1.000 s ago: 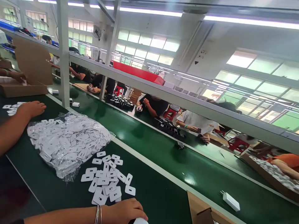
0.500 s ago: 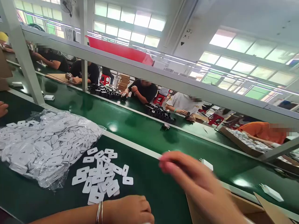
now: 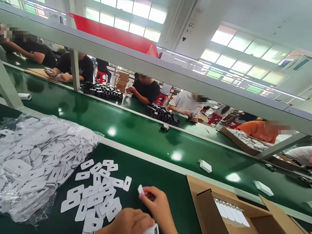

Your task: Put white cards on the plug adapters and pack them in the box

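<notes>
My right hand [image 3: 156, 203] is closed in a pinch on a small white faceplate [image 3: 140, 189], held up at the fingertips just right of the loose pile. At the bottom edge my left hand [image 3: 129, 221] is wrapped round a white charger [image 3: 153, 229]; only its end with a dark opening shows, and the rest is hidden by the fingers. Loose white faceplates [image 3: 94, 196], each with a slot, lie overlapping on the dark green table left of my hands. Further left, a clear plastic bag [image 3: 44, 156] is spread open under a large heap of the same faceplates.
An open cardboard box [image 3: 207, 208] with white chargers [image 3: 230, 213] in a row stands at right. Beyond a pale rail runs a green conveyor [image 3: 136, 136], carrying white plug chargers [image 3: 205, 166]. Co-workers sit across it, behind black parts [image 3: 163, 114]. A metal beam [image 3: 136, 61] crosses above.
My right hand has come left and down from near the box and now pinches a faceplate. The single faceplate at the pile's right edge is gone from the table. The view has shifted right.
</notes>
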{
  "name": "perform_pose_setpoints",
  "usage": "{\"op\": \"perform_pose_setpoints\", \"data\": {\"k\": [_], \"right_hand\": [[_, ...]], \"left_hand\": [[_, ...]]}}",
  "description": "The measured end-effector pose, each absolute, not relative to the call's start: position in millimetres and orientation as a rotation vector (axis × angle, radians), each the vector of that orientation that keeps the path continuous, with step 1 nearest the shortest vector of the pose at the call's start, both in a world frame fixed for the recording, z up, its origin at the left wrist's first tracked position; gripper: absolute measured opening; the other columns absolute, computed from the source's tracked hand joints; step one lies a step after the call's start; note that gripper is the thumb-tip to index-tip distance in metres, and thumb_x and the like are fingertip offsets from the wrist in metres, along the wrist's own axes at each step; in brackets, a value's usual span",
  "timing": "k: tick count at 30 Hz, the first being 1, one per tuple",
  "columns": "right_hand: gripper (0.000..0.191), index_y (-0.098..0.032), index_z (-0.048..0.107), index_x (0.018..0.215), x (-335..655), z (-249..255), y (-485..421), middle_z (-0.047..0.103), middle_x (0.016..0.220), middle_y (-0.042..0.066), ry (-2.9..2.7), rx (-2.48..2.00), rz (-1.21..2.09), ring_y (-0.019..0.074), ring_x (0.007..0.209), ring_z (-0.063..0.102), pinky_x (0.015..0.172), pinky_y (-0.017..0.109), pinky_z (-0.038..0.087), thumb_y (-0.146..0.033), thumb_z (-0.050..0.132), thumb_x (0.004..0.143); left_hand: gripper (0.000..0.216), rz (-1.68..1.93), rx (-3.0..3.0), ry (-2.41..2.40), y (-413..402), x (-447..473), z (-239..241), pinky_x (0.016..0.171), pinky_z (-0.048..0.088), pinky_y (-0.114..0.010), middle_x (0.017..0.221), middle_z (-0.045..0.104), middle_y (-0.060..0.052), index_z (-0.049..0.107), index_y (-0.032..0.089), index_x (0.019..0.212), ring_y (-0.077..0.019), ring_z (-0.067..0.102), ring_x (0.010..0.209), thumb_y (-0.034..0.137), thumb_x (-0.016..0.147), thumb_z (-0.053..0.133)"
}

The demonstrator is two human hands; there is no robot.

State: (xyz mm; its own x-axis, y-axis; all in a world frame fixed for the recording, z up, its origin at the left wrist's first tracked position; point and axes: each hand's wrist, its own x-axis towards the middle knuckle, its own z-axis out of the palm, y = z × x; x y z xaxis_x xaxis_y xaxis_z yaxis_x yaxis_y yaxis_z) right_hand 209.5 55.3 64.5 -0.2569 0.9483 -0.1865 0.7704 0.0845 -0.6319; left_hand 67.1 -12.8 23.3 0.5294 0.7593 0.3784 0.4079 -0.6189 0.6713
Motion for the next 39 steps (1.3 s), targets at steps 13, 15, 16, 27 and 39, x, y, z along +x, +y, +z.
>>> {"op": "perform_pose_setpoints", "data": {"k": [13,15,16,27,39], "right_hand": [[0.02,-0.029,0.078,0.086,231.3,28.2,21.3,0.065,0.08,0.006,-1.475,-1.164,1.173,0.0171,0.068,0.061,0.059,0.025,0.049,-0.041,0.073,0.071],[0.019,-0.029,0.078,0.085,232.9,23.7,22.0,0.064,0.079,0.005,-1.478,-1.171,1.161,0.0168,0.067,0.06,0.058,0.025,0.049,-0.041,0.072,0.072],[0.018,-0.029,0.078,0.085,233.3,22.8,21.6,0.064,0.078,0.005,-1.485,-1.174,1.151,0.0166,0.067,0.059,0.058,0.025,0.049,-0.041,0.072,0.073],[0.018,-0.029,0.077,0.085,231.4,26.4,18.9,0.063,0.078,0.005,-1.455,-1.188,1.161,0.0166,0.069,0.058,0.058,0.025,0.048,-0.041,0.072,0.073],[0.018,-0.026,0.078,0.077,226.1,42.6,16.3,0.062,0.073,0.006,-1.395,-1.253,1.234,0.017,0.066,0.057,0.06,0.028,0.049,-0.04,0.075,0.067]], "left_hand": [[0.056,1.528,2.165,1.272,8.8,63.4,15.0,0.079,0.06,-0.032,0.104,0.065,-0.01,0.045,0.019,0.122,-0.0209,0.067,0.093,0.005,0.068,0.047],[0.055,1.512,2.194,1.251,8.6,63.0,14.7,0.079,0.06,-0.031,0.103,0.066,-0.01,0.047,0.018,0.122,-0.0199,0.067,0.092,0.004,0.068,0.046],[0.055,1.507,2.207,1.243,8.4,62.8,14.5,0.079,0.06,-0.031,0.103,0.066,-0.01,0.047,0.018,0.122,-0.0197,0.067,0.092,0.004,0.069,0.046],[0.056,1.504,2.267,1.285,7.4,61.7,23.6,0.078,0.061,-0.029,0.101,0.067,-0.01,0.049,0.017,0.12,-0.0179,0.067,0.09,0.002,0.066,0.042],[0.052,1.506,2.313,1.32,3.9,63.1,26.7,0.074,0.062,-0.029,0.096,0.069,-0.01,0.05,0.015,0.117,-0.0182,0.069,0.086,0.002,0.068,0.042]]}}
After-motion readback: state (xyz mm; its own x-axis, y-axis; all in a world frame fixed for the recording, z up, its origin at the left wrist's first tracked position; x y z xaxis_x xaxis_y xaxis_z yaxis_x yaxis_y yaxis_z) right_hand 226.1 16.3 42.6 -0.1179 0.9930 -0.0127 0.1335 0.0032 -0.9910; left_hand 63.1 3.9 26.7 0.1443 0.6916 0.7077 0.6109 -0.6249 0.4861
